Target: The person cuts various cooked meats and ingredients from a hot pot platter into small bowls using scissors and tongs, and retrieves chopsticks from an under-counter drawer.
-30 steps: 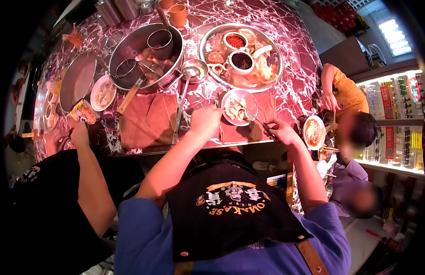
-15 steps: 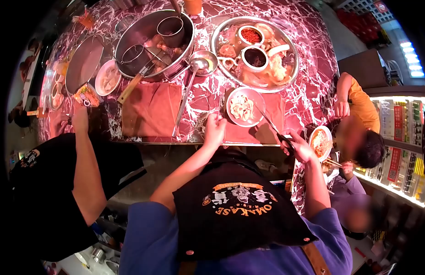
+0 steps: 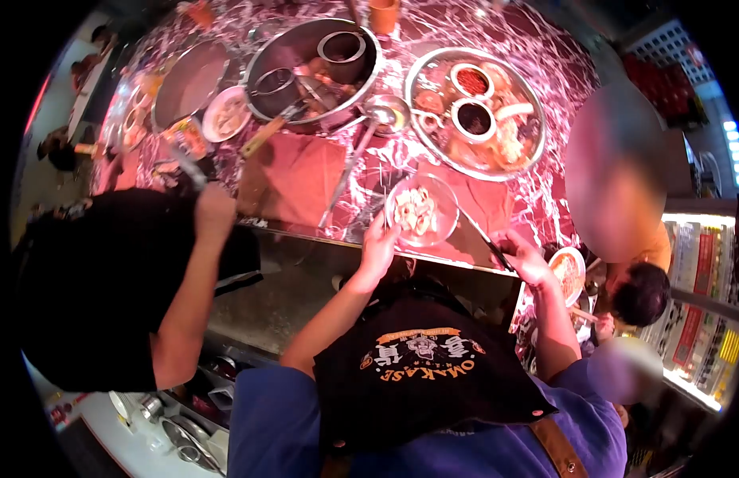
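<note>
A small white bowl with pale cut pieces sits at the table's front edge, partly over a red-brown cloth. My left hand grips the bowl's left rim. My right hand is closed round the dark handles of scissors; their blades reach up and left to the bowl's right side. Beyond the bowl stands a large round tray of food in liquid, with a cup of red chilli and a cup of dark sauce.
Back left is a big pot with strainers; a ladle rests in a small bowl, right of a second cloth. A co-worker's arm holds a blade at left. At right, people sit by a noodle bowl.
The view has shifted and tilted. My left hand has come to the bowl's rim, and the bowl is nearer the table edge. The co-worker's hand has risen with a blade.
</note>
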`<state>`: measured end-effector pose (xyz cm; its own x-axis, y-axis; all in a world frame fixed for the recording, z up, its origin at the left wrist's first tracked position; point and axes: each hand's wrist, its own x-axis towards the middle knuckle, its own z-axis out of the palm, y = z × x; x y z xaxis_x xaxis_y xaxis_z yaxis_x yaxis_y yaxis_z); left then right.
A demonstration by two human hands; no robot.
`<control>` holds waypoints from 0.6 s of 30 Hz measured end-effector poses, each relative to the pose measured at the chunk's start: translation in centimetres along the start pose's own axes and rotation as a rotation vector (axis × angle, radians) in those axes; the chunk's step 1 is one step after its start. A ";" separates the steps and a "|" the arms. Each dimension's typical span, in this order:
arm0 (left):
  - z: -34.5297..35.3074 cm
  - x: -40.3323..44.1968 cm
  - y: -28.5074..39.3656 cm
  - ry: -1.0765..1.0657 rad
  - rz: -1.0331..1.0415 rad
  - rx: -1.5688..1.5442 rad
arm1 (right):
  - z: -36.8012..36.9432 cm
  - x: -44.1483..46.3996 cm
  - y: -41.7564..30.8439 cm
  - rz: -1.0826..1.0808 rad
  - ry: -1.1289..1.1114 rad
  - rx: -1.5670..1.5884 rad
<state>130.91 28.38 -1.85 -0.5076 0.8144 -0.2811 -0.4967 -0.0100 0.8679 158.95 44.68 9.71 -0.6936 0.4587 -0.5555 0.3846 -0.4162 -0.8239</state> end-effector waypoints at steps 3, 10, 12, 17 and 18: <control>-4.6 -4.1 2.1 -0.064 0.044 0.074 | 0.7 0.6 -2.9 0.019 -0.249 -0.228; -16.1 -16.0 1.2 0.140 0.058 0.097 | 14.5 4.2 -5.9 0.216 -0.708 -0.798; -19.4 -20.6 2.2 0.199 -0.061 0.125 | 20.8 5.0 -6.3 0.167 -0.856 -0.956; -27.9 -31.4 1.7 0.461 0.007 -0.166 | 34.0 7.8 -3.6 0.080 -1.056 -1.062; -29.8 -33.6 2.0 0.539 0.007 -0.230 | 37.4 7.8 -3.8 0.140 -1.101 -1.024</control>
<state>126.04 -16.30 -2.86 -0.7677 0.4049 -0.4966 -0.6016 -0.1885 0.7763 129.29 20.45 12.67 -0.5347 -0.5309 -0.6574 0.4086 0.5186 -0.7511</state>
